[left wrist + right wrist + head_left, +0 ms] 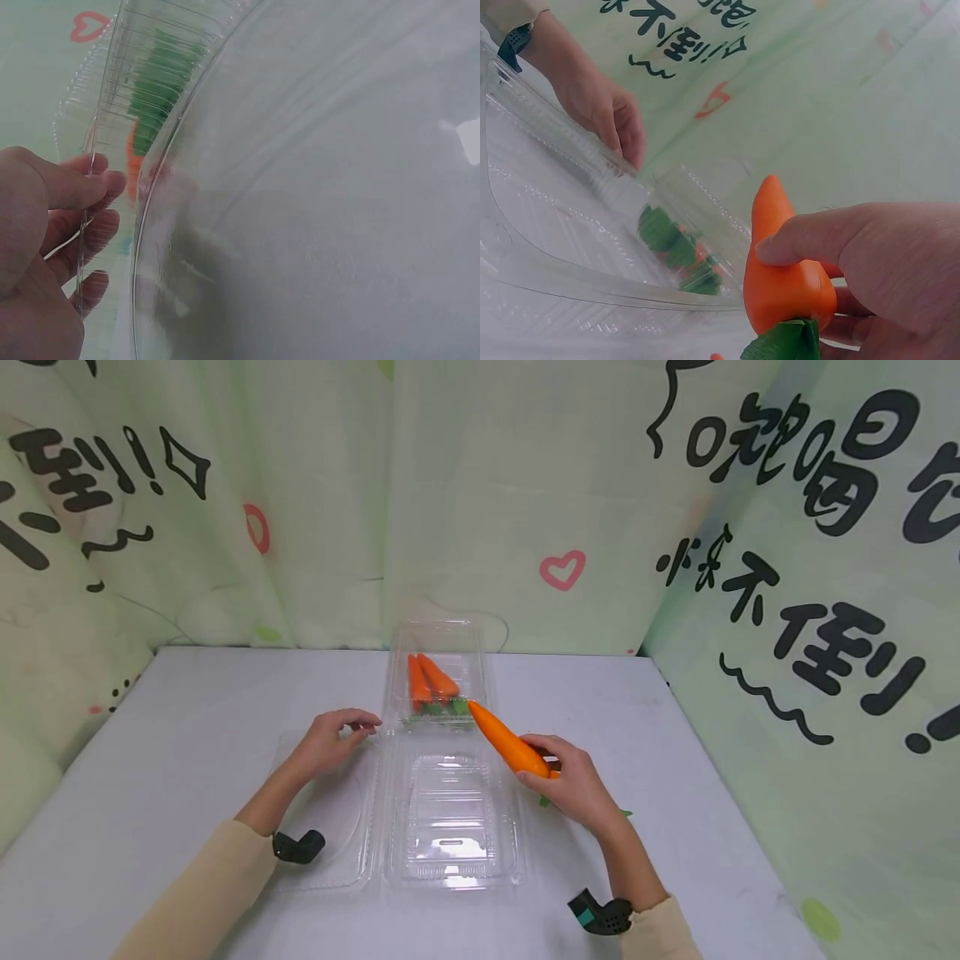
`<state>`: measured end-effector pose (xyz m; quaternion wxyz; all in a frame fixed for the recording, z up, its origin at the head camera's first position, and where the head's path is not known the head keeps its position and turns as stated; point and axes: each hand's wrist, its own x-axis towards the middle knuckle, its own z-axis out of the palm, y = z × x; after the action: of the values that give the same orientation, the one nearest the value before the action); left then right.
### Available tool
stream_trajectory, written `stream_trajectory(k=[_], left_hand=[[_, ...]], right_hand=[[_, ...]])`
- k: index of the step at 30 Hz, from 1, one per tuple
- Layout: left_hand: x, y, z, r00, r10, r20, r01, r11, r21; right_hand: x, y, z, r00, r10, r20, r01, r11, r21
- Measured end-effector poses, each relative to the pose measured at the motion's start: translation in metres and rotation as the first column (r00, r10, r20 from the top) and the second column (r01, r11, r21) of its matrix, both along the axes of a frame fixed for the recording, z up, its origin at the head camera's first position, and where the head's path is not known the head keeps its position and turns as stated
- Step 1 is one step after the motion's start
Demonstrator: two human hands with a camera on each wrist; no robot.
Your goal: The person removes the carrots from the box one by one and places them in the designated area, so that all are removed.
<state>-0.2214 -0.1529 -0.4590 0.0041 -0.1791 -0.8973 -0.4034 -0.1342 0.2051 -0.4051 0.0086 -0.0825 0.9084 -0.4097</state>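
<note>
My right hand grips an orange toy carrot, its tip pointing up toward the far left. In the right wrist view the thumb lies across the carrot, and its green leafy top hangs below. My left hand pinches the far rim of a clear plastic clamshell box; the left wrist view shows thumb and fingers either side of that rim. The clamshell lies open, its lid to the left. Inside it I see no carrots.
Behind the open clamshell stands another clear box with orange carrots, green tops toward me. A bit of green leaf shows beside my right wrist, the rest hidden. A printed curtain borders the white table.
</note>
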Motion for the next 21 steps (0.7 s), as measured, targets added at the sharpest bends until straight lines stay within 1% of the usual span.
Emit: stream_trajectory(k=[4,21], left_hand=[[-0.0003,-0.0004,-0.0006,1.000,-0.004,-0.012,0.004,1.000,-0.001],[0.0002,0.0001,0.0002,1.000,-0.007,-0.014,0.007,1.000,-0.001]], right_hand=[[-0.0001,0.0011,-0.0009,1.000,-0.004,0.001,0.004,1.000,0.003],[0.0004,0.0072,-0.0031,1.000,-0.019,0.012,0.019,1.000,0.006]])
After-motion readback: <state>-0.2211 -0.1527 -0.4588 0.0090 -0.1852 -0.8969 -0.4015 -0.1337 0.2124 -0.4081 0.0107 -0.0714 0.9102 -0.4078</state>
